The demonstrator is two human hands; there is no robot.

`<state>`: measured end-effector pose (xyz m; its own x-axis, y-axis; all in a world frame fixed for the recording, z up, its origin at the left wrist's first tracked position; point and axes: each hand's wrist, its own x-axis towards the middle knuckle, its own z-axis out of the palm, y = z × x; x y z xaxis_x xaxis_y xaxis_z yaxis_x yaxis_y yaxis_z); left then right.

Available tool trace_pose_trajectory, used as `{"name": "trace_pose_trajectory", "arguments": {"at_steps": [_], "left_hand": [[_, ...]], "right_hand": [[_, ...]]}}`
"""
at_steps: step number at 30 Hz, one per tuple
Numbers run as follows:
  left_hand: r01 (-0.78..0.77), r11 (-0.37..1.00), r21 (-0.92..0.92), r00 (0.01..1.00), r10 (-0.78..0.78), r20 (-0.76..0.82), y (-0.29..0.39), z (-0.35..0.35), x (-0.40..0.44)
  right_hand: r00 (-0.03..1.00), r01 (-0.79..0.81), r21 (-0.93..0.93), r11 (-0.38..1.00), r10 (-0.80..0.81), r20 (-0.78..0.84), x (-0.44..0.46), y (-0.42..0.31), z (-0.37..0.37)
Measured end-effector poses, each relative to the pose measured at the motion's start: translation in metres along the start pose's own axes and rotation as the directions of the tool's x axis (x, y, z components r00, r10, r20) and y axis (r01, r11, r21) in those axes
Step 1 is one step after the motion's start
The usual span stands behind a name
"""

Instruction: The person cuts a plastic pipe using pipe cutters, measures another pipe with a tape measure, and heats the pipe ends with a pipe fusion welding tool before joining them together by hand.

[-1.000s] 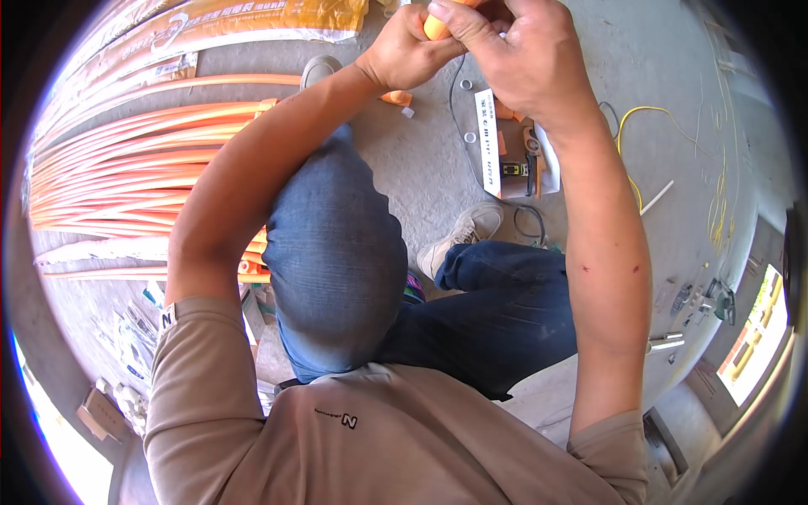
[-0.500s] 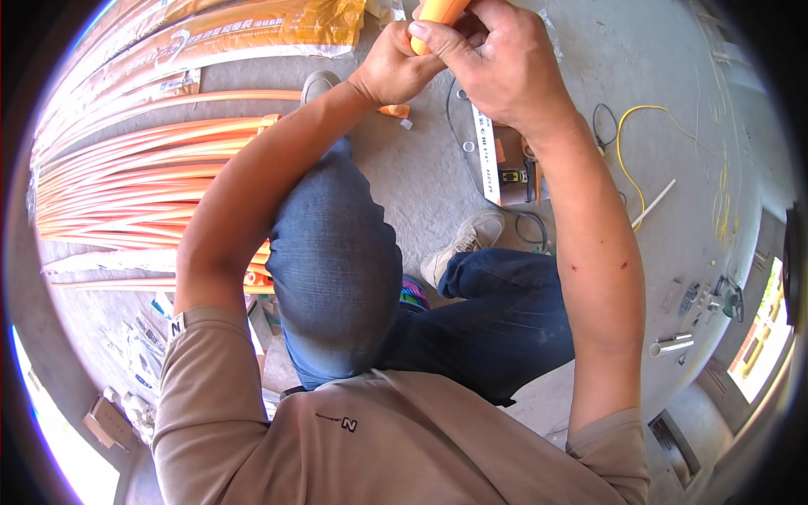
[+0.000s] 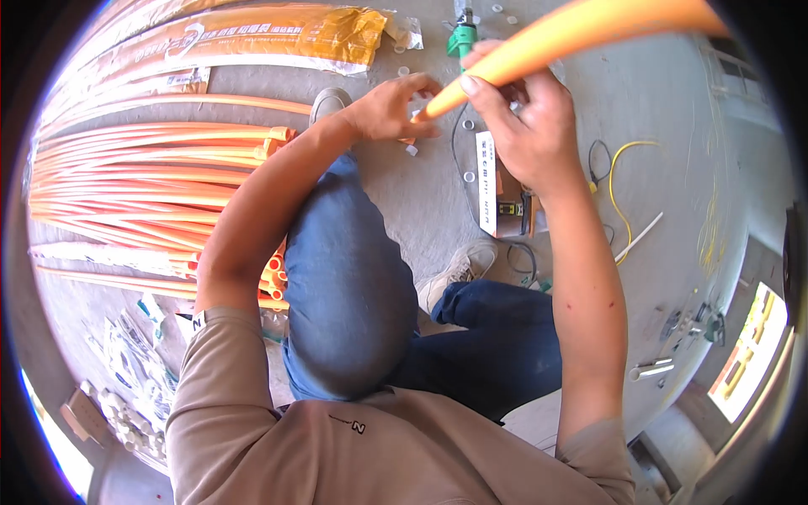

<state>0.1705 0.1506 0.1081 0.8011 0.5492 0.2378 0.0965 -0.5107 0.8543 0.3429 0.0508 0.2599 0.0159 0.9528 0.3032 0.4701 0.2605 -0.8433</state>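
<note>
A long orange pipe (image 3: 581, 42) slants from the upper right down to the top centre. Near its middle-left part my right hand (image 3: 526, 118) grips it, thumb in front and fingers behind. My left hand (image 3: 396, 108) is at the pipe's lower left end, with thumb and fingers apart around the tip; whether it touches the pipe is unclear. Behind the hands a green tool (image 3: 462, 38) is on the floor. Below my right hand is a white open box (image 3: 487, 185) with a black tool and other items, partly hidden by the forearm.
A bundle of orange pipes (image 3: 143, 181) lies at the left, below orange plastic-wrapped packs (image 3: 278, 38). A yellow cable (image 3: 614, 185) and a white tube (image 3: 640, 237) lie at the right. White fittings (image 3: 135, 429) are heaped at the lower left.
The orange pipe has swung into view toward the upper right. My left hand has opened at its end, and my hands have moved lower and slightly apart. The green tool has come into view.
</note>
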Motion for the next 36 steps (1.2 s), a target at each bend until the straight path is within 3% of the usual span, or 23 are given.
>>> {"name": "trace_pose_trajectory", "arguments": {"at_steps": [1, 3, 4, 6, 7, 9, 13, 15, 18, 26, 31, 36], "left_hand": [[0.008, 1.0, -0.006, 1.0, -0.008, -0.02, -0.023, 0.003, -0.013], [0.253, 0.858, 0.448, 0.939, -0.329, 0.1, -0.078, 0.013, -0.037], [0.275, 0.858, 0.434, 0.937, -0.34, 0.08, -0.097, 0.016, -0.045], [0.178, 0.733, 0.656, 0.82, -0.479, 0.313, -0.132, 0.025, -0.052], [0.2, 0.74, 0.642, 0.822, -0.483, 0.301, -0.146, 0.033, -0.051], [0.083, 0.723, 0.686, 0.747, -0.501, 0.438, -0.166, 0.053, -0.042], [0.116, 0.734, 0.669, 0.708, -0.534, 0.463, -0.18, 0.076, -0.031], [0.175, 0.74, 0.649, 0.727, -0.542, 0.422, -0.184, 0.085, -0.031], [0.277, 0.79, 0.547, 0.798, -0.506, 0.328, -0.19, 0.089, -0.035], [0.251, 0.782, 0.571, 0.826, -0.48, 0.295, -0.19, 0.092, -0.038], [0.284, 0.776, 0.564, 0.818, -0.502, 0.28, -0.194, 0.094, -0.041], [0.221, 0.763, 0.607, 0.832, -0.472, 0.291, -0.193, 0.093, -0.042]], "right_hand": [[0.999, 0.036, 0.037, 0.999, -0.035, -0.023, 0.001, -0.001, 0.004], [1.0, 0.005, 0.049, 0.999, -0.004, -0.022, 0.002, 0.001, 0.007], [0.999, -0.046, 0.059, 0.997, 0.047, -0.014, 0.001, 0.0, 0.009], [0.996, -0.08, -0.005, 0.997, 0.08, 0.047, 0.001, -0.001, 0.011], [0.995, -0.079, -0.015, 0.997, 0.08, 0.066, 0.002, -0.002, 0.013], [0.99, -0.125, -0.014, 0.992, 0.125, 0.065, 0.0, 0.0, 0.019], [0.989, -0.106, -0.061, 0.992, 0.112, 0.094, -0.003, 0.009, 0.02], [0.976, -0.187, -0.107, 0.977, 0.197, 0.094, -0.006, 0.011, 0.018], [0.981, -0.154, -0.13, 0.98, 0.167, 0.096, -0.006, 0.018, 0.015], [0.977, -0.212, -0.052, 0.976, 0.212, 0.003, 0.01, 0.032, 0.013], [0.985, -0.168, -0.081, 0.983, 0.17, 0.024, 0.012, 0.035, 0.013], [0.99, -0.13, -0.117, 0.985, 0.134, 0.035, 0.016, 0.033, 0.02]]}}
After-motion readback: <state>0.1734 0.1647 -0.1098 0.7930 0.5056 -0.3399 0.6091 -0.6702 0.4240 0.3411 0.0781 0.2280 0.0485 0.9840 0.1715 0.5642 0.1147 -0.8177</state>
